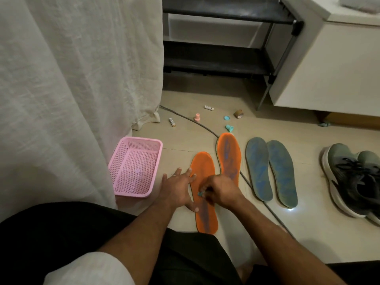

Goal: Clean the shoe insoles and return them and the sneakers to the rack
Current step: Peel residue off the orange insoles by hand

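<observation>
Head view. The left hand (178, 187) lies flat with its fingers (186, 174) spread straight; the fingertips and thumb press on the left edge of the near orange insole (202, 173), which lies lengthwise on the floor (181, 103) just in front of the person's knees. The right hand (221, 191) is over the middle of the same insole, its fingers curled and pinching a small teal object (200, 194) against the insole surface; what that object is cannot be told. A dark grey-blue smear runs down the insole's heel half.

A second orange insole (229, 155), also smeared dark, lies just beside the first on its right and further from the person. A grey cable (189, 119) passes under it and runs on toward the person. To the right, apart from the orange pair, two blue-green insoles (271, 171) lie side by side, touching. Near the right edge of the view stands a pair of dark sneakers (353, 177).

A pink perforated basket (123, 175) sits on the floor left of the hands, against a pale curtain (72, 79). Further off lie two batteries (172, 121), a pink cap (197, 117) and two teal caps (226, 118). A black shoe rack (216, 58) stands at the far side, beside a white cabinet (329, 68).
</observation>
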